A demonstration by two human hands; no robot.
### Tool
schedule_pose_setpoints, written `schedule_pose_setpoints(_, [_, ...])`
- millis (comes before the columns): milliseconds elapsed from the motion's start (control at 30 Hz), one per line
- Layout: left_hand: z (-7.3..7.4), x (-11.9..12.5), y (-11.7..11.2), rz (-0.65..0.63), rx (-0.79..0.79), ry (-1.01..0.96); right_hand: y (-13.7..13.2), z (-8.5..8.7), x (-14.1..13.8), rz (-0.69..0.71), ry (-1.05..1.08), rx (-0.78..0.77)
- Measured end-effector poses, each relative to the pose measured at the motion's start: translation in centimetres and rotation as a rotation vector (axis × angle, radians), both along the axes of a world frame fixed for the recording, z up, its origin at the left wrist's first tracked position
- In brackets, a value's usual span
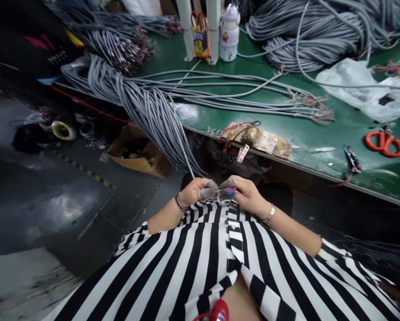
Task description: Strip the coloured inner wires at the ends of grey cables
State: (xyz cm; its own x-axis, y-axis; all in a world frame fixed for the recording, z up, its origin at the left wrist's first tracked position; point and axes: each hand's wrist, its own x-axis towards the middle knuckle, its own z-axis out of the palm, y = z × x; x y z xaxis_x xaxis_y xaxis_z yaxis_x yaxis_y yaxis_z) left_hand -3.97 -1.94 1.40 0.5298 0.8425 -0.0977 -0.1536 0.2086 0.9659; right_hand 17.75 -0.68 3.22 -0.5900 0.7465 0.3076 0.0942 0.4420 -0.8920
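In front of my striped shirt both hands meet, fingertips close together and wearing grey finger covers. My left hand (196, 191) is closed on the end of a grey cable (185, 154), which runs up into the bundle draped over the table edge. Thin coloured wires (227, 191), blue and red among them, come out of that end. My right hand (248, 195) pinches these wires between thumb and fingers. Just where the fingers grip the wires is partly hidden.
On the green table (320, 167) lie orange-handled scissors (384, 143), small cutters (352, 159), a plastic bag (363, 89) and a large cable coil (316, 35). A taped wooden block (262, 140) sits at the edge. A bottle (230, 33) stands behind. On the floor is a cardboard box (138, 154).
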Motion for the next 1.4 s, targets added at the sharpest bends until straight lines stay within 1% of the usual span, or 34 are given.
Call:
schedule_pose_setpoints(67, [0.8, 0.0, 0.5, -0.107, 0.108, 0.078, 0.2, -0.5, 0.2, -0.007, 0.043, -0.242])
schedule_pose_setpoints(133, [1.6, 0.2, 1.3, -0.216, 0.239, 0.146, 0.6, -1.1, 0.5, -0.087, 0.1, -0.49])
schedule_pose_setpoints(167, [2.0, 0.3, 1.6, -0.256, 0.298, 0.166, 0.9, -1.5, 0.7, -0.149, 0.129, -0.589])
schedule_pose_setpoints(233, [2.3, 0.6, 2.2, -0.285, 0.38, 0.175, 1.6, -2.1, 1.5, -0.289, 0.198, -0.739])
schedule_pose_setpoints(300, [2.4, 0.8, 2.6, -0.246, 0.411, 0.166, 2.5, -2.6, 2.6, -0.445, 0.291, -0.821])
schedule_pose_setpoints(367, [2.3, 1.0, 2.9, -0.145, 0.39, 0.158, 3.3, -2.7, 3.7, -0.547, 0.38, -0.841])
schedule_pose_setpoints(400, [2.2, 1.2, 3.1, -0.082, 0.368, 0.157, 3.6, -2.5, 4.2, -0.562, 0.407, -0.838])
schedule_pose_setpoints(500, [1.9, 1.7, 3.7, 0.074, 0.304, 0.155, 4.4, -1.7, 4.9, -0.512, 0.412, -0.843])
schedule_pose_setpoints(633, [1.6, 2.7, 4.9, 0.172, 0.233, 0.136, 5.7, -0.5, 4.0, -0.454, 0.329, -0.86])
schedule_pose_setpoints(700, [1.4, 3.3, 5.5, 0.212, 0.187, 0.136, 6.5, -0.2, 3.2, -0.467, 0.297, -0.868])
schedule_pose_setpoints(767, [1.1, 3.7, 6.0, 0.247, 0.153, 0.136, 7.2, -0.2, 2.5, -0.491, 0.308, -0.86])
schedule_pose_setpoints(900, [0.7, 4.2, 6.9, 0.266, 0.128, 0.125, 7.8, -0.6, 1.7, -0.492, 0.365, -0.859])
schedule_pose_setpoints(1100, [0.3, 4.4, 7.4, 0.22, 0.135, 0.13, 7.9, -1.2, 1.0, -0.397, 0.458, -0.939])
schedule_pose_setpoints(1167, [0.2, 4.4, 7.4, 0.205, 0.135, 0.124, 7.9, -1.1, 0.7, -0.404, 0.502, -0.943])
schedule_pose_setpoints(1300, [0.0, 4.5, 7.5, 0.18, 0.147, 0.13, 7.8, -0.7, 0.2, -0.457, 0.55, -0.899])
schedule_pose_setpoints(1400, [-0.1, 4.7, 7.5, 0.157, 0.159, 0.147, 7.8, -0.6, 0.0, -0.459, 0.586, -0.882])
